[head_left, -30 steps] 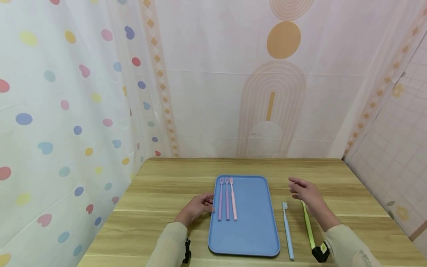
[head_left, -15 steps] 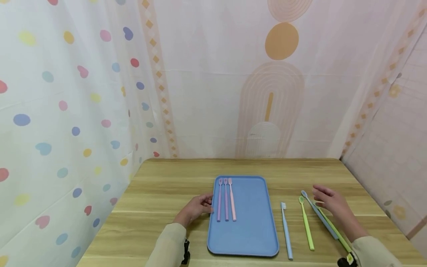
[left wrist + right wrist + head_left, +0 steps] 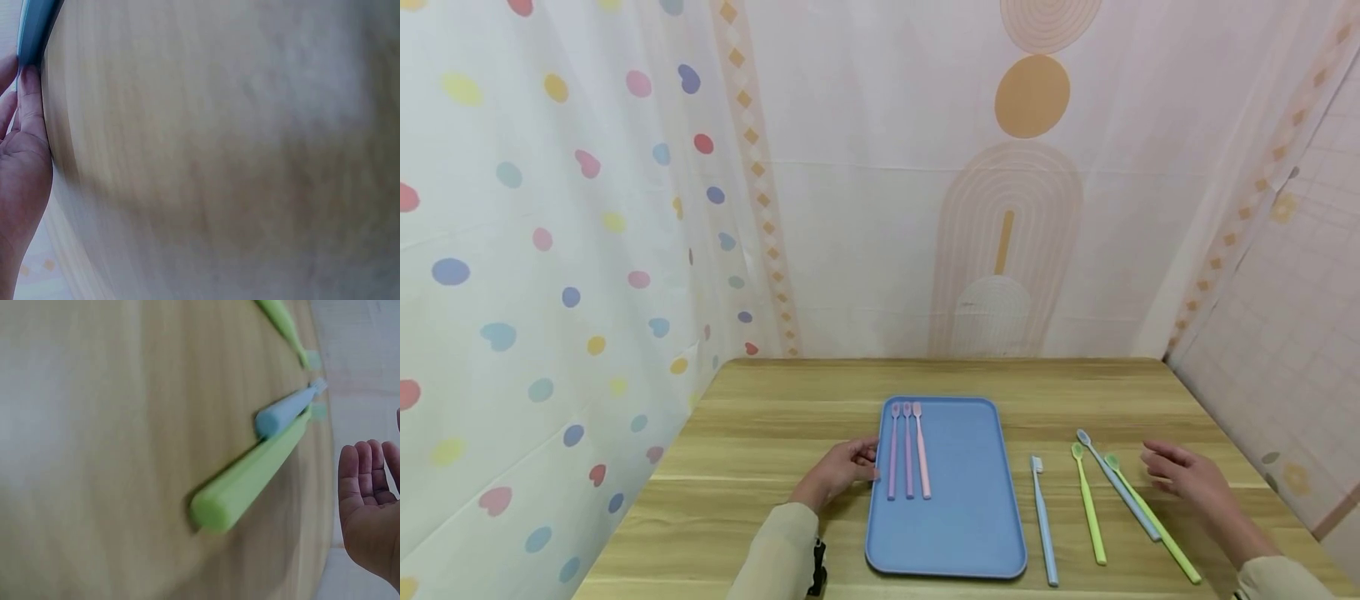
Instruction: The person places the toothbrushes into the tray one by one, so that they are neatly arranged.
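My left hand [image 3: 838, 472] holds the left rim of a blue tray [image 3: 962, 525], and the left wrist view shows thumb and fingers at the tray's edge [image 3: 39, 31]. Two purple toothbrushes [image 3: 908, 458] and a pink toothbrush [image 3: 923, 458] lie side by side on the tray's left part. My right hand [image 3: 1187, 479] hovers at the right with loosely bent fingers, holding nothing. Nearest it lies a green toothbrush [image 3: 1157, 525], close against a slanted blue toothbrush [image 3: 1120, 487]. Further left lie another green toothbrush [image 3: 1090, 508] and another blue toothbrush [image 3: 1044, 525], beside the tray.
A wood-grain table [image 3: 805, 392] bears everything. Behind it hangs a patterned curtain [image 3: 865, 250], and a dotted curtain [image 3: 550, 350] runs along the left side.
My right hand has moved right and nearer the body, uncovering the slanted blue and green toothbrushes. My left hand has stayed at the tray's rim.
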A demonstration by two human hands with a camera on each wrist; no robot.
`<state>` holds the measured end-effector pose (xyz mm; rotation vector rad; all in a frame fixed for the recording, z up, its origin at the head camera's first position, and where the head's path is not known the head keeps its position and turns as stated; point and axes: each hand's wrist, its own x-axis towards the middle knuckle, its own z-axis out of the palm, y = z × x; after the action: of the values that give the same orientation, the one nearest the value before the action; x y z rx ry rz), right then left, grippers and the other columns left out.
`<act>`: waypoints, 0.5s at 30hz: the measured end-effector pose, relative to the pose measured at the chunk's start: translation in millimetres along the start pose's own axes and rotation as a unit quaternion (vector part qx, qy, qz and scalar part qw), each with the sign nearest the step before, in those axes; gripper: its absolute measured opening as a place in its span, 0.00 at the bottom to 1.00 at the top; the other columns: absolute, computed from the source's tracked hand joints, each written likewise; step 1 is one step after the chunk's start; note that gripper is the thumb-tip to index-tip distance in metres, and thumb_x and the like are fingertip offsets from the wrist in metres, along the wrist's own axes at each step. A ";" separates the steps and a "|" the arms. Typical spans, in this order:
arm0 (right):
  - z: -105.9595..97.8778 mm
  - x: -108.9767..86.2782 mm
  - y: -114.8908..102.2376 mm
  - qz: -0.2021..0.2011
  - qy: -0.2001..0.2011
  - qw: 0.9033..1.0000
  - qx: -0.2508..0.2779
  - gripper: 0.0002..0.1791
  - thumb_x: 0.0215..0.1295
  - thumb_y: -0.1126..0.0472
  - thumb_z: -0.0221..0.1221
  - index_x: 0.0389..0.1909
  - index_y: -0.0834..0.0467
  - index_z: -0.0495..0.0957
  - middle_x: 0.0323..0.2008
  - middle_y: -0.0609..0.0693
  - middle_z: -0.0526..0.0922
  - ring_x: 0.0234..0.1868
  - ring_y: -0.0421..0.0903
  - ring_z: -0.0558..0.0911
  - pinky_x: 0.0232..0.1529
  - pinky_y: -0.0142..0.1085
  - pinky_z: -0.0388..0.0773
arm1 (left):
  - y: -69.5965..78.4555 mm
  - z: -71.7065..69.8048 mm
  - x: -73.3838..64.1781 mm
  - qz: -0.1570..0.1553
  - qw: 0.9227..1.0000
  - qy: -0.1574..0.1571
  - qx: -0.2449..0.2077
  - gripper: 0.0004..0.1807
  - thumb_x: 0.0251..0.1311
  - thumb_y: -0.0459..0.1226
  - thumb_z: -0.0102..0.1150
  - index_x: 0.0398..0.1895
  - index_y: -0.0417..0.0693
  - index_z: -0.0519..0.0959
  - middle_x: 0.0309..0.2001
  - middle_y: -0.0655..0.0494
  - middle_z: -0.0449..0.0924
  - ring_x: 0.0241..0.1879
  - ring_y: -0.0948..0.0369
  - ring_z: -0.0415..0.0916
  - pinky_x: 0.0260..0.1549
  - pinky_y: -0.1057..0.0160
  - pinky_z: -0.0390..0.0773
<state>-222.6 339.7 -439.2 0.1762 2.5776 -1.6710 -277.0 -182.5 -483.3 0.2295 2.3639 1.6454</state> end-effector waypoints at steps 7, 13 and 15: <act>-4.9 -7.2 7.7 0.008 -0.040 0.999 -0.017 0.36 0.74 0.55 0.55 0.69 0.77 0.57 0.50 0.54 0.81 0.38 0.39 0.78 0.41 0.34 0.78 | 1.2 -2.1 -1.8 -0.007 1.000 0.005 0.002 0.33 0.56 0.24 0.66 0.67 0.32 0.69 0.45 0.46 0.75 0.42 0.54 0.70 0.44 0.59 0.74; -10.7 -10.9 18.2 0.020 -0.081 0.995 -0.048 0.36 0.73 0.53 0.57 0.68 0.76 0.60 0.55 0.63 0.79 0.44 0.44 0.82 0.43 0.35 0.79 | 1.7 -1.5 -0.1 -0.008 1.000 0.002 0.001 0.33 0.56 0.24 0.66 0.67 0.32 0.69 0.45 0.47 0.75 0.42 0.55 0.70 0.44 0.60 0.74; -13.8 -11.5 23.1 0.019 -0.102 0.993 -0.051 0.36 0.73 0.53 0.57 0.68 0.77 0.61 0.56 0.65 0.78 0.46 0.44 0.82 0.43 0.35 0.79 | 1.3 -0.7 0.4 -0.008 1.000 0.000 0.000 0.33 0.56 0.24 0.66 0.67 0.31 0.69 0.45 0.47 0.74 0.42 0.55 0.70 0.44 0.60 0.73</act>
<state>-208.0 360.9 -453.2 0.0448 2.4842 -1.4561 -277.6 -182.6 -481.9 0.2106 2.3589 1.6395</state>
